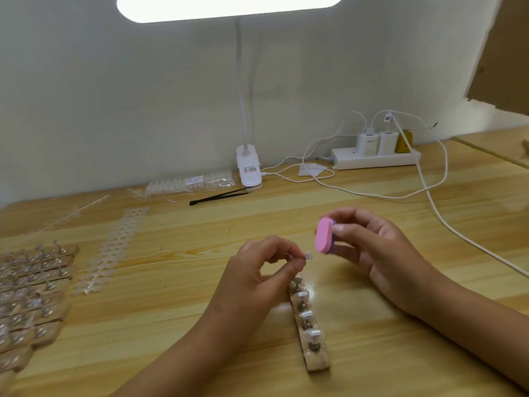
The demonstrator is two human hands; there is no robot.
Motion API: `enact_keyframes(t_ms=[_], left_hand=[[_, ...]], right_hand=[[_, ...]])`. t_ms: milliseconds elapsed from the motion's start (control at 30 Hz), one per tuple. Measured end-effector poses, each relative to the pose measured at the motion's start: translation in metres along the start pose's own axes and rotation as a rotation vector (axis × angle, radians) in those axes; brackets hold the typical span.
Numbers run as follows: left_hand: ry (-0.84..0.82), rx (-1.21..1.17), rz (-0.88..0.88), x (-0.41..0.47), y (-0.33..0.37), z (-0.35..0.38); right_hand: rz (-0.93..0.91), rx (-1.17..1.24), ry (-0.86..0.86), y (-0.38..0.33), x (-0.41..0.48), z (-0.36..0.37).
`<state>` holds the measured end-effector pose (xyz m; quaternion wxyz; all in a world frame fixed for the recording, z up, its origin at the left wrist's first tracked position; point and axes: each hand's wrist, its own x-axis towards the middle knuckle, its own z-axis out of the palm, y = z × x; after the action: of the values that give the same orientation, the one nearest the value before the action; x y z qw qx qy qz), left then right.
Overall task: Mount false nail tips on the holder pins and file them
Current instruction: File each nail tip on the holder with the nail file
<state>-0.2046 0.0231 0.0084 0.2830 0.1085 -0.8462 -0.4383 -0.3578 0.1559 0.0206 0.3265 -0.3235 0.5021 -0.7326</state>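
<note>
Lamp clip [248, 171]: a sticker with red and dark print, too small to read.
Charger [367, 144]: a faint grey word, too blurry to read.
Cable tag [387, 118]: a square dot code, no words.
Bag of nail tips [190, 183]: a white label, print too small to read.

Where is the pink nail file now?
In the head view, right of centre, the right hand holds the pink nail file, near the nail tip in the left hand.

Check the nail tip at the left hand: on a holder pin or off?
Off. The left hand pinches the nail tip above the holder strip, clear of its pins; the right hand grips the pink file.
</note>
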Motion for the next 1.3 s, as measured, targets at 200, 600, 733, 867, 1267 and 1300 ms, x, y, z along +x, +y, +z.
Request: enact_keyframes(t_ms=[200,600,733,867,1267,1300], left_hand=[[-0.011,0.010,-0.007,-0.001,0.002,-0.001],[0.007,-0.056,-0.036,0.001,0.000,0.000],[-0.004,-0.071,-0.055,0.000,-0.001,-0.001],[-0.013,-0.152,-0.076,0.000,0.004,-0.002],[0.003,-0.241,-0.058,0.002,-0.001,-0.003],[0.005,-0.228,-0.050,0.001,-0.002,-0.003]], right_hand=[[-0.034,0.077,0.038,-0.002,0.002,-0.002],[0.115,0.032,-0.135,0.000,0.000,-0.001],[0.067,0.108,-0.044,-0.001,0.002,0.000],[0.038,0.136,0.074,-0.006,0.005,-0.009],[0.152,-0.010,-0.161,0.001,-0.001,0.007],[0.144,-0.008,-0.164,0.001,-0.001,0.008]])
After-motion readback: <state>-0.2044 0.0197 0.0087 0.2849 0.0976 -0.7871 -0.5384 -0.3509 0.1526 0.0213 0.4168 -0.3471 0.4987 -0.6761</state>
